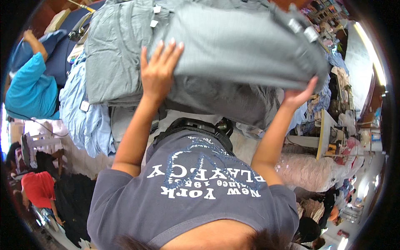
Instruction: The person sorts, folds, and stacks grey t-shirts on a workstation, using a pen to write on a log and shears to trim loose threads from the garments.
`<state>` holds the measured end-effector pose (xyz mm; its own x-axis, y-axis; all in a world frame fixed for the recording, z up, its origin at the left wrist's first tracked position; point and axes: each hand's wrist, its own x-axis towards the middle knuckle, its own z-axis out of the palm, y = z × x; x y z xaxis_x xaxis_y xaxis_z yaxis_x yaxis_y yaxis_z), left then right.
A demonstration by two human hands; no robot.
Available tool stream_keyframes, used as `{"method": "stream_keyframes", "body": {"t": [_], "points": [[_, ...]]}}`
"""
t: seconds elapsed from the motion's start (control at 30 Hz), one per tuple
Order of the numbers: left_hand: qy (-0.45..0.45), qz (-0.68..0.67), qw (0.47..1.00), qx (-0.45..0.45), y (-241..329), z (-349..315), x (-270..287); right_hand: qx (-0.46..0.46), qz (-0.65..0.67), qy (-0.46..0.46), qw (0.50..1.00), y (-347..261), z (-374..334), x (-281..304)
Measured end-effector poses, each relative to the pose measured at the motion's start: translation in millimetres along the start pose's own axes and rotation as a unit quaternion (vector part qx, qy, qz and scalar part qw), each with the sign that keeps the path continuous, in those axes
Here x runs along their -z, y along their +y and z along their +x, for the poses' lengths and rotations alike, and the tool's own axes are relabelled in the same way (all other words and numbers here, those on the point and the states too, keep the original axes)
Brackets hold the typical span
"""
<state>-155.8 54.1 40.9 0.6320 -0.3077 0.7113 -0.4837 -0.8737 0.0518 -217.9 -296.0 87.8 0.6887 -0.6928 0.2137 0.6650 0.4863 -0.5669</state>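
A folded light grey garment (233,41), smeared by motion, is lifted at its right side above a pile of grey clothes. My right hand (298,95) grips its near right edge, thumb on the outside and the other fingers hidden beneath the cloth. White tags (310,34) hang on the garment at its far right end. On the left, my left hand (159,68) lies with fingers spread on the grey cloth, at the garment's left end. Beside that hand rests another folded grey garment (114,54), with small white tags near its top.
Light blue clothes (83,108) hang off the table's left side. At the far left a person in a blue top (35,87) handles dark blue cloth; another in red (38,189) is lower left. Pink wrapped bundles (304,168) lie right of me, near a table edge (325,133).
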Motion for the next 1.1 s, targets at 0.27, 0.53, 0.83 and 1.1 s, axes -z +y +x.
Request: {"method": "stream_keyframes", "body": {"t": [0.27, 0.53, 0.83, 1.1], "points": [[-0.398, 0.047, 0.915, -0.034, 37, -88, -22, -0.234, -0.100, 0.299, 0.920, -25, -138, 193], [-0.163, -0.054, 0.984, 0.049, 73, -20, -108, -0.034, -0.573, -0.313, 0.756, 30, -87, 59], [-0.143, -0.015, 0.976, 0.161, 23, 19, -190, 0.179, -0.913, -0.033, 0.364, 48, 76, 149], [-0.171, 0.020, 0.962, 0.213, 24, 28, -192, 0.185, -0.891, -0.214, 0.355, 112, 23, 141]]}}
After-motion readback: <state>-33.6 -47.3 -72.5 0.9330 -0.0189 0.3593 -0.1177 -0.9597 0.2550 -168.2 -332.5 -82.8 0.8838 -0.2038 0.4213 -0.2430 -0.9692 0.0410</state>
